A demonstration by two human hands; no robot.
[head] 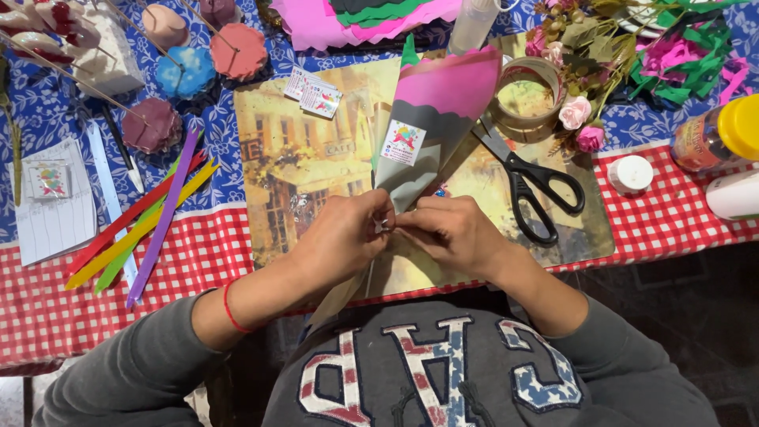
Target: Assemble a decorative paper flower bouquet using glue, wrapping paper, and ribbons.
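Observation:
A paper cone (431, 119), pink at its wide top and grey below with a small square sticker, lies on a picture placemat (300, 158). My left hand (344, 237) and my right hand (451, 233) meet at the cone's narrow lower end. Both pinch a tiny pale piece between the fingertips, right against the cone's tip. A red cord circles my left wrist. The cone's point is hidden under my fingers.
Black-handled scissors (526, 182) lie just right of the cone, beside a tape roll (528, 93). Coloured paper strips (146, 221) lie at left, paper flowers on sticks (190, 55) behind them. Artificial roses (581, 119), a yellow-capped jar (723, 134) and a white lid (631, 172) stand at right.

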